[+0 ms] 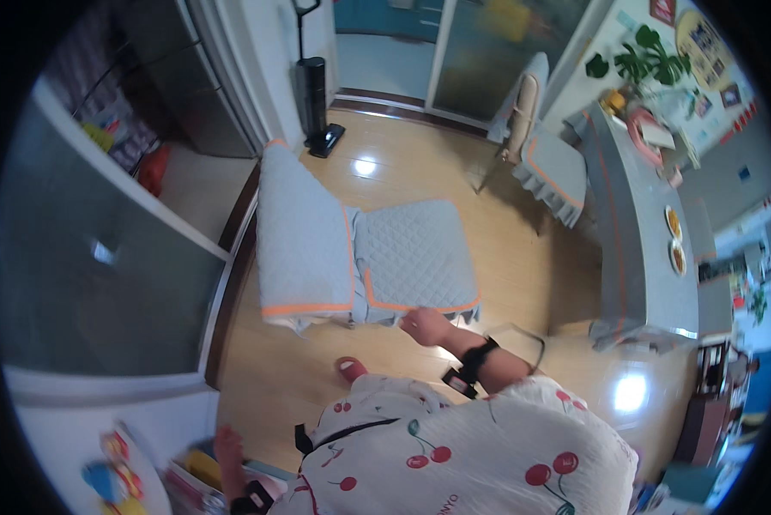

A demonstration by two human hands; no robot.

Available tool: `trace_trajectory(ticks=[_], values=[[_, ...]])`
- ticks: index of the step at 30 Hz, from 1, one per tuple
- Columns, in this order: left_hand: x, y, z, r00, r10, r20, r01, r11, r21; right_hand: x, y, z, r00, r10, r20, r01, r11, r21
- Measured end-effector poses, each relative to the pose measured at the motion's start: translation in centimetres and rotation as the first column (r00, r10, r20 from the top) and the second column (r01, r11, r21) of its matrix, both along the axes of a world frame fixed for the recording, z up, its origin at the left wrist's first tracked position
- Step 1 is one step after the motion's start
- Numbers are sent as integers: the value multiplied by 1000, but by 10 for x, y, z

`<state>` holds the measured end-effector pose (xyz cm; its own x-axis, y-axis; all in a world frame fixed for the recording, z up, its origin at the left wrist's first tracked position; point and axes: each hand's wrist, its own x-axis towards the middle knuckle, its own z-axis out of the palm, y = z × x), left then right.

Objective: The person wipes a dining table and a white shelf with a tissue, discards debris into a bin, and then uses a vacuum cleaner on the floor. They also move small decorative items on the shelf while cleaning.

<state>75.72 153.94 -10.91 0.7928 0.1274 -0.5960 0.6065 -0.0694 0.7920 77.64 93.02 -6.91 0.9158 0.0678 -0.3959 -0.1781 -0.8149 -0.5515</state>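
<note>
My right hand (426, 326) is in front of the near edge of a chair's grey quilted seat cover (417, 257). Its fingers curl inward and I see nothing in them; whether they touch the cover I cannot tell. The chair's backrest cover (305, 238), also grey with orange trim, rises to the left of the seat. At lower left hangs my left hand (228, 444), blurred, fingers slightly apart, with no object visible in it. Just beside it, an open box (195, 473) contains a yellow item. Black straps circle both wrists.
A table with a grey cloth (623, 257) on the right bears two plates of food (673, 222) and a pink basket (643, 138). Another covered chair (552, 167) stands beside it. An upright floor cleaner (318, 106) leans near the sliding doors (433, 58). A glass panel (108, 251) borders the left.
</note>
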Motion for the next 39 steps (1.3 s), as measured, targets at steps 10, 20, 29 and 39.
trace_trajectory(ticks=[10,20,29,39], values=[[292,1,46,631,-736,-245,771,560,303,229,204,77,869,-462,179,456,887,77],[581,-135,73,204,-979,-17,856,170,488,210,228,97,678,-735,2,729,673,-121],[679,-225,51,-233,-967,-101,748,-244,618,-3,228,67,293,-886,360,883,106,-456],[859,-369,110,115,-993,36,757,111,644,184,60,105,232,-955,186,940,171,-296]])
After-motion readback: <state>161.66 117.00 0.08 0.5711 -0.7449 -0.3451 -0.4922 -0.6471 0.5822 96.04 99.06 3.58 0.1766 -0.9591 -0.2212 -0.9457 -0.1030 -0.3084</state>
